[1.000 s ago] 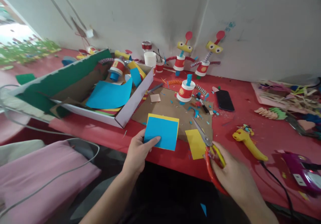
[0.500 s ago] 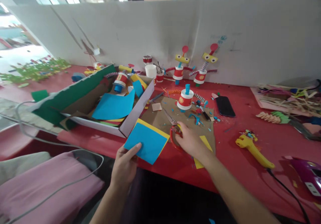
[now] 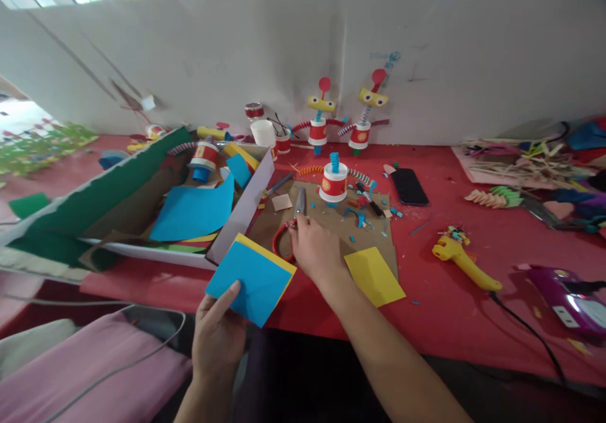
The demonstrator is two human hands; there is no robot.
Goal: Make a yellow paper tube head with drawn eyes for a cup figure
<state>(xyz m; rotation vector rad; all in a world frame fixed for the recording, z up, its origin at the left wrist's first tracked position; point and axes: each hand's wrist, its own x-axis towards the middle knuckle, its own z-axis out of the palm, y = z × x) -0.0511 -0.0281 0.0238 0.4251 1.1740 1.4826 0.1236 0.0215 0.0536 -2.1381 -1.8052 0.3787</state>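
Note:
My left hand (image 3: 220, 328) pinches a blue paper sheet (image 3: 253, 281), thumb on top, with a yellow sheet (image 3: 265, 250) showing along its edge behind. My right hand (image 3: 315, 246) is closed on the scissors (image 3: 280, 238) near their pivot, low over the brown cardboard (image 3: 326, 230). One red handle loop sticks out to the left, and the blades point away from me. Beside my right wrist lies a yellow square of paper (image 3: 375, 276). Beyond the hand stands a red and white cup figure (image 3: 334, 183) with folded paper arms and a blue folded neck.
An open box (image 3: 243, 211) of coloured paper stands at left. Two finished-looking cup figures (image 3: 318, 134) lean near the white partition. A phone (image 3: 409, 187), a yellow glue gun (image 3: 466, 265) with cord and a purple device (image 3: 568, 300) lie at right. A utility knife (image 3: 374, 205) lies among paper scraps.
My right hand has moved left and turned the scissors so the blades point more straight ahead. The yellow square is now uncovered. My view has shifted right; my left hand keeps its sheets.

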